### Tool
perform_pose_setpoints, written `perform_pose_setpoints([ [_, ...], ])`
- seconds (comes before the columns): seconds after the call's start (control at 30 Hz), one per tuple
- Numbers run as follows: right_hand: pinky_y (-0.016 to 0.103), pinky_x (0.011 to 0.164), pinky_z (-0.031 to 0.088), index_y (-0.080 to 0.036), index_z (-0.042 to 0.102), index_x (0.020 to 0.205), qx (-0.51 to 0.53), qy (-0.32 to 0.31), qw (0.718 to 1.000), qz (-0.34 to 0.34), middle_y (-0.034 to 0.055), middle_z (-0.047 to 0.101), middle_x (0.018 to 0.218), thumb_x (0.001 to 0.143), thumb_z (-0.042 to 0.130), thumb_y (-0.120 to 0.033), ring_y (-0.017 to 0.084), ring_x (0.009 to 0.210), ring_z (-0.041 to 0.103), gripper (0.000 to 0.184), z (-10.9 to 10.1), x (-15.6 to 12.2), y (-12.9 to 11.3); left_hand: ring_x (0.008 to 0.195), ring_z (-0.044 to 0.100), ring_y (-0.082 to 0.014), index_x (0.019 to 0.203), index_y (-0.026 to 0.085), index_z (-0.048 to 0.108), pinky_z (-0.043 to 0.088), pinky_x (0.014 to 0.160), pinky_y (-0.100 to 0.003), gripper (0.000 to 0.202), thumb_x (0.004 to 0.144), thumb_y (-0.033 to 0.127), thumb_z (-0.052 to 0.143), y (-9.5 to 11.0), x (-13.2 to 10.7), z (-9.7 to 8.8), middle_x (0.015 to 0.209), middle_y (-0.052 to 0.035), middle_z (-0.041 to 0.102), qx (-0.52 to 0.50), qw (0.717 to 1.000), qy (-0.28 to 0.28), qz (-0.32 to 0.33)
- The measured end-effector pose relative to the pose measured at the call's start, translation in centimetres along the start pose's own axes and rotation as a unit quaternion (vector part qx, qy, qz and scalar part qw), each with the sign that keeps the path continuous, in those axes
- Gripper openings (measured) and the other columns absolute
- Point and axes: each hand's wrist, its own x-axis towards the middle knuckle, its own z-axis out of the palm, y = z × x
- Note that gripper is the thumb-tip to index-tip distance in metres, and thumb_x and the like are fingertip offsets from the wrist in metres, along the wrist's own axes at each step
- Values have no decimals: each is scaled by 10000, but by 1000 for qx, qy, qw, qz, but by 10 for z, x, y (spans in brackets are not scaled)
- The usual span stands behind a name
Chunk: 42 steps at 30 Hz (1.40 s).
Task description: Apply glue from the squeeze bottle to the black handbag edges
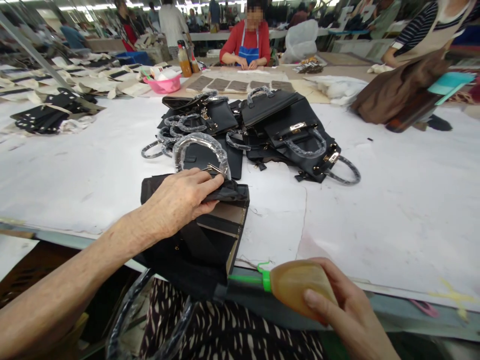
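A black handbag [202,245] lies partly over the table's front edge, its side seam spread apart to show a beige inner face. My left hand [183,200] grips its upper edge, fingers closed over the black material near a plastic-wrapped handle [202,140]. In my right hand [345,300] is a squeeze bottle of amber glue [300,287], tipped onto its side. Its green nozzle [245,278] points left, with the tip at the bag's open side edge. Another wrapped handle [131,310] hangs below the table edge.
Black handbags with wrapped handles [277,125] are piled just beyond. Stacked black pieces [56,110] lie at left, near a pink basin [163,84]. A brown bag-like item [401,95] is at right. Across the table sits a person in red [245,40].
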Motion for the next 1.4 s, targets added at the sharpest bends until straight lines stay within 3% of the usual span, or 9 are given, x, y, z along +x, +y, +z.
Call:
perform_pose_setpoints([
  [0.2,291,672,479,-219,577,964,-20,16,1000,-15,38,652,886,765,681,-479,257,828,590,344,2,13,1,922,574,-218,1197,173,491,475,776,-316,309,900,253,517,0,0,1,991,-76,616,4,1000,1,-7],
  [0.33,306,670,452,-218,538,1023,-69,3,997,-34,31,638,866,794,664,-478,263,823,584,369,0,20,12,944,572,-217,1207,168,487,478,805,-321,315,902,241,515,0,0,0,997,-80,618,-4,1000,2,-4],
  [0.47,317,678,433,-233,501,1068,-113,37,992,-53,18,613,873,806,665,-477,251,800,567,393,-2,27,22,920,579,-231,1190,149,507,483,784,-330,312,890,230,534,0,1,-2,991,-91,616,-3,1000,0,1],
  [0.9,362,942,386,-228,528,1147,-90,57,985,-138,62,562,1195,797,698,-380,284,1097,506,417,5,44,31,936,582,-233,1200,127,508,495,795,-331,324,891,221,532,0,1,-2,998,-105,620,-18,1000,5,-3],
  [1.13,337,851,412,-229,514,1139,-130,56,976,-163,51,581,1135,793,691,-415,258,992,538,431,-1,56,31,920,583,-238,1187,122,527,497,788,-339,331,870,214,563,0,1,-2,998,-100,622,-16,1000,1,-4],
  [1.4,317,651,417,-215,492,1058,-102,16,993,-52,15,584,832,782,656,-458,240,759,537,403,-4,40,19,904,585,-245,1200,117,522,498,771,-349,353,865,217,576,-2,2,1,996,-100,621,-15,1000,8,1],
])
